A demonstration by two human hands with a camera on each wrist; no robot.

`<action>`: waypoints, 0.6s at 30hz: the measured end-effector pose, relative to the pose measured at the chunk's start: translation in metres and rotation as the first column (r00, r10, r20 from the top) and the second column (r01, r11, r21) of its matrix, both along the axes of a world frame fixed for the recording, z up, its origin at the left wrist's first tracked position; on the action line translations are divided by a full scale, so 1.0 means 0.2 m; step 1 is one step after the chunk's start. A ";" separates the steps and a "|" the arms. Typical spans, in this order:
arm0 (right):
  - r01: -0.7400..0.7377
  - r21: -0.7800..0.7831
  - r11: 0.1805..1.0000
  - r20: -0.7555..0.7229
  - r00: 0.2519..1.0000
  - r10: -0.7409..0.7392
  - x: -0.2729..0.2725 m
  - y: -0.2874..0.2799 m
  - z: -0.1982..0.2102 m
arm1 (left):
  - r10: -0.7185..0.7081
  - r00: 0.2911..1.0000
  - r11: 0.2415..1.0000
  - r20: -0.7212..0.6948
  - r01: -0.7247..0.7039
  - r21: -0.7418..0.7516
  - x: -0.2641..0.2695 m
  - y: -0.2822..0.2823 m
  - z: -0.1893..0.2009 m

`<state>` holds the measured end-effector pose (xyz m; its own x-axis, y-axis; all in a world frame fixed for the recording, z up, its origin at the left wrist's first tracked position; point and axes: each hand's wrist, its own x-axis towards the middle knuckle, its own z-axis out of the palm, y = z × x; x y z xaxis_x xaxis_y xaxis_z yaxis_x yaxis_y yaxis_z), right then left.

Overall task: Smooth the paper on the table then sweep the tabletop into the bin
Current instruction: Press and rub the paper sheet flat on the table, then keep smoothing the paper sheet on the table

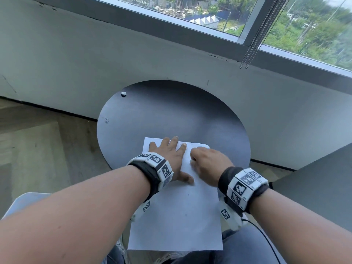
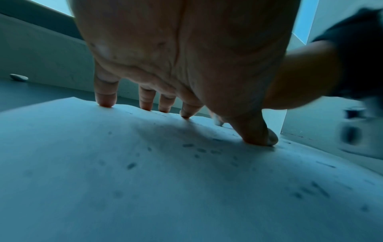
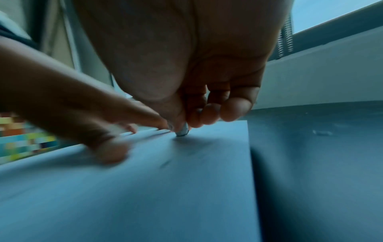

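your left hand (image 1: 167, 159) lies spread on the far end of the paper (image 1: 177, 212), fingers straight and apart, nothing gripped; the left wrist view shows what the head view cannot: only the fingertips (image 2: 105, 102) and the thumb tip press the sheet, while the palm arches clear above it; that same view picks up small dark flecks scattered over the paper's surface, which the head camera barely registers.

your right hand (image 1: 207, 164) sits just beside the left, near the sheet's far right corner, its fingers curled under; from the head view you cannot tell what they are doing; the right wrist view shows the thumb and forefinger drawn together onto a small pale scrap (image 3: 182, 131) at the paper's surface, the other fingers tucked in behind; the picture is blurred, so whether the scrap is lifted or only touched cannot be told.

the paper lies on the near part of the round dark table (image 1: 171, 115), its near end hanging past the rim over your lap; only the head view shows this overhang.

near the table's far left edge rests a small white crumpled bit (image 1: 123, 94), well apart from both hands; the left wrist view catches it low at the left too; behind the table runs a grey wall (image 1: 95, 60) under a window (image 1: 209, 12), with a bead chain (image 1: 255, 42) hanging down.
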<state>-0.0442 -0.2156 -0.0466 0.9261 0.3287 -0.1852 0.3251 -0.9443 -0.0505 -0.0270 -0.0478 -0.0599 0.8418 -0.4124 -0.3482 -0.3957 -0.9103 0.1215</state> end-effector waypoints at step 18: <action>0.281 0.104 0.954 -0.087 0.958 -0.273 0.26 0.04 0.02 | 0.204 0.979 0.979 0.015 -0.204 0.020 0.06 0.21 0.03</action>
<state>0.0085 -0.2069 -0.0426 0.9695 0.0842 -0.2301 0.0434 -0.9832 -0.1771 -0.0156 -0.0053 -0.0544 0.9119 -0.2244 -0.3436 -0.2031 -0.9743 0.0972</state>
